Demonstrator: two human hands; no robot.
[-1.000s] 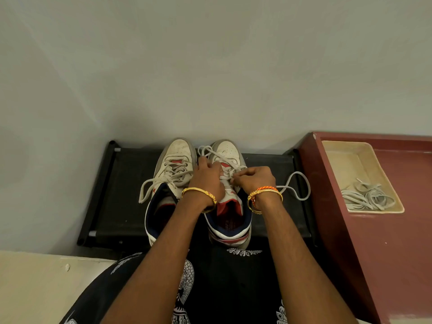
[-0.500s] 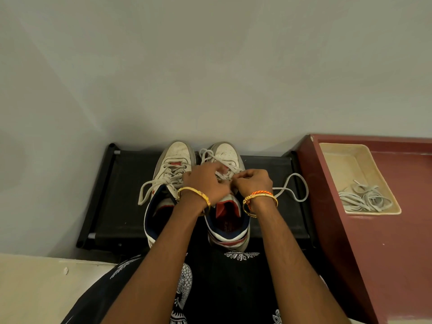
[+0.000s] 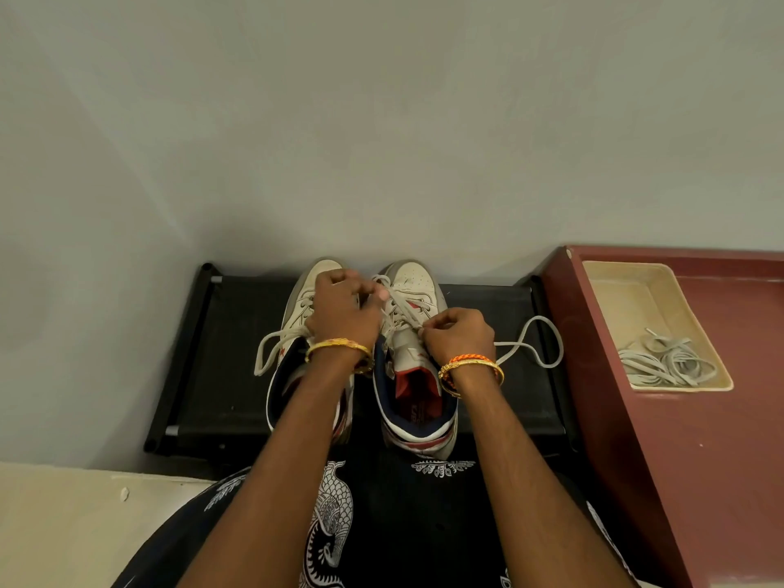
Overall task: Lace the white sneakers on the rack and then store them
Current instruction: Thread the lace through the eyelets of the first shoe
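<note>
Rack (image 3: pixel 220 375): a low black rack is set against the wall, and both sneakers are carried on it, toes toward the wall.
Cabinet (image 3: pixel 679 460): a maroon top is seen just right of the rack, with a cream tray (image 3: pixel 611 286) on it in which spare laces (image 3: pixel 666 362) are coiled.
Right sneaker (image 3: pixel 418 367): it is stood beside its mate with its long axis running from the person to the wall; the lacing is judged unfinished near the collar.
Left sneaker (image 3: pixel 303 307): it is partly covered by the left forearm, and a loose lace end is draped off its outer side.
Lace (image 3: pixel 530 333): one free end is looped over the rack to the right of the right sneaker.
Left hand (image 3: pixel 343 311): the fingers are curled, and a lace strand is pinched near the toe end, between the two sneakers.
Right hand (image 3: pixel 460 333): it is closed on the lace at the right sneaker's upper eyelets, on the sneaker's right edge.
Key relation: the open eyelets are judged to lie at the right hand, nearer the person than the left hand.
</note>
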